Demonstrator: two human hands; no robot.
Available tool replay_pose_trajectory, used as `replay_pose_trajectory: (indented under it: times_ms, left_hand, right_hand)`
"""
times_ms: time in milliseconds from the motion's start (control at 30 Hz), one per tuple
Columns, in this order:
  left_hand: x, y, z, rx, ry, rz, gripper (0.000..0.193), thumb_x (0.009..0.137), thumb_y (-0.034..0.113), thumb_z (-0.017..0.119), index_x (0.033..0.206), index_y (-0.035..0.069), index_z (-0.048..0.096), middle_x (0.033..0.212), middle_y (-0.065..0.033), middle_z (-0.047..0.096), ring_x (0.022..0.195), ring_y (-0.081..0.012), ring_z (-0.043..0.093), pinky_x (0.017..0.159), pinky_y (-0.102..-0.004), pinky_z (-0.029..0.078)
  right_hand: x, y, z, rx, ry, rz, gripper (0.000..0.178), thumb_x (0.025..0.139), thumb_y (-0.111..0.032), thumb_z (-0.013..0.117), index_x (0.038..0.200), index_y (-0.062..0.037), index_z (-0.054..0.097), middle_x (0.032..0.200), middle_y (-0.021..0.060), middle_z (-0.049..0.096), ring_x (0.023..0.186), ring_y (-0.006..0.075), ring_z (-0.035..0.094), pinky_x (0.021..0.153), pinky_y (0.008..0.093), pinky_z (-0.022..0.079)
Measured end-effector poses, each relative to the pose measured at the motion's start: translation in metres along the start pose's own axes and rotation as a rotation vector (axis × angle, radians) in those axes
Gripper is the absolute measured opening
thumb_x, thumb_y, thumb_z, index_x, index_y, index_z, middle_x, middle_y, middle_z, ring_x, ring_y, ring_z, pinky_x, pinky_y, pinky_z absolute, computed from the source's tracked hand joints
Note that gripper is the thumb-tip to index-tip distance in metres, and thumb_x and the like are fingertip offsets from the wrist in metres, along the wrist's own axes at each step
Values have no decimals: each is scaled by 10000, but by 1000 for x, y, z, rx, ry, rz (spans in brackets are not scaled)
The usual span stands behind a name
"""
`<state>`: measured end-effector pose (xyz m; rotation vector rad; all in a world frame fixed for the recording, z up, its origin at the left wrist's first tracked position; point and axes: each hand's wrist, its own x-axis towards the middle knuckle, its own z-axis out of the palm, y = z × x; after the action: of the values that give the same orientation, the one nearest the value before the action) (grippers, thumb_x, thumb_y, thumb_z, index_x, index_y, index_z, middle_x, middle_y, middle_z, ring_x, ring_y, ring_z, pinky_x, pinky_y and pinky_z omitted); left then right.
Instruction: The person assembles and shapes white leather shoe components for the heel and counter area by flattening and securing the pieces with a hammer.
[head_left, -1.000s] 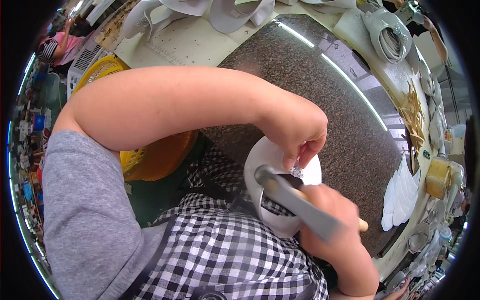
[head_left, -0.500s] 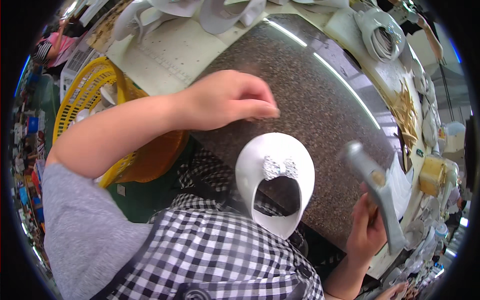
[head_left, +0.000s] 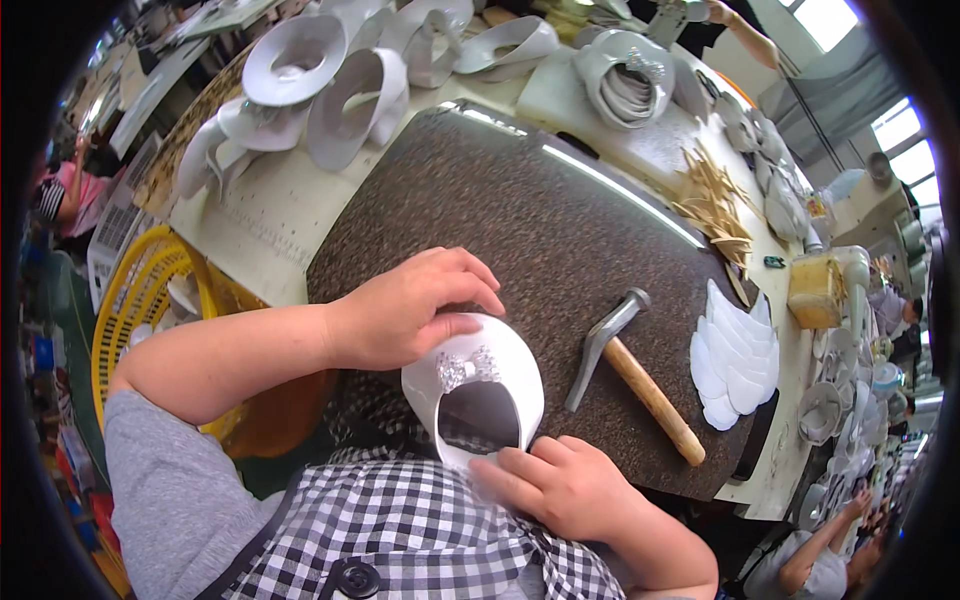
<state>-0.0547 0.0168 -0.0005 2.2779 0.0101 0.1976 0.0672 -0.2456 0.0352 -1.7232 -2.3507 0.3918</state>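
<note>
A glossy white shoe upper (head_left: 520,362) with a sparkling silver bow and an oval opening sits at the slab's near edge, in front of my checked apron. My left hand (head_left: 410,305) is closed on its far end, thumb on the white surface and fingers curled. At the near right edge, my right hand (head_left: 560,485) has its bent fingers closed on the upper; one finger is smeared by motion and the fingertips are partly hidden. A hammer (head_left: 640,380) with a wooden handle and grey metal head lies on the dark speckled slab (head_left: 450,190), right of the upper.
Fanned white pieces (head_left: 735,350) lie at the slab's right side. Beyond are thin wooden sticks (head_left: 715,200), a yellowish block (head_left: 815,290), a bundle of white uppers (head_left: 625,80) and several loose ones (head_left: 360,100). A yellow basket (head_left: 125,310) stands at left. Other people work nearby.
My right hand has let go of the hammer, now lying on the slab, and come to the upper's near edge. My left hand has come down onto its far end. The view has shifted.
</note>
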Motion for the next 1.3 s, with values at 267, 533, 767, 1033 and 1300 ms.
replay_pose_trajectory:
  times_ms: [267,533,767,1033,1300]
  left_hand:
    - [-26,-28,-14,-133,507,-116,119,933,-19,612,1022,26,678,1011,-89,648,926,-205,635,849,-295,502]
    - [-2,-33,-12,-249,343,-146,164,964,-11,578,1103,26,657,1024,-55,624,951,-137,608,871,-265,494]
    - [154,-70,0,-668,378,-237,381,985,201,639,1291,-4,542,1216,-83,607,1086,-150,588,966,-307,474]
    - [268,-84,5,-737,490,-54,599,963,341,665,1372,-54,476,1365,-187,548,1255,-245,530,1053,-350,424]
    - [292,-136,-65,612,1069,-104,354,871,205,712,1129,-9,598,1129,-191,599,1089,-354,580,962,-413,465]
  right_hand:
    - [19,37,-23,8,70,13,218,798,-312,729,924,-138,688,930,20,572,829,186,599,674,338,500]
    - [91,184,-56,-275,930,450,236,788,-189,809,1007,-110,767,936,65,622,762,233,636,670,373,528]
    - [128,272,-23,-336,887,708,587,832,-211,771,1358,-127,524,1293,110,483,1002,332,655,769,420,555]
    - [122,324,-52,-702,569,713,697,932,-275,597,1557,-186,303,1558,125,367,1095,360,600,894,433,506]
    - [121,321,-58,-587,384,910,836,904,-378,643,1599,-275,188,1572,35,344,1231,306,466,1065,507,356]
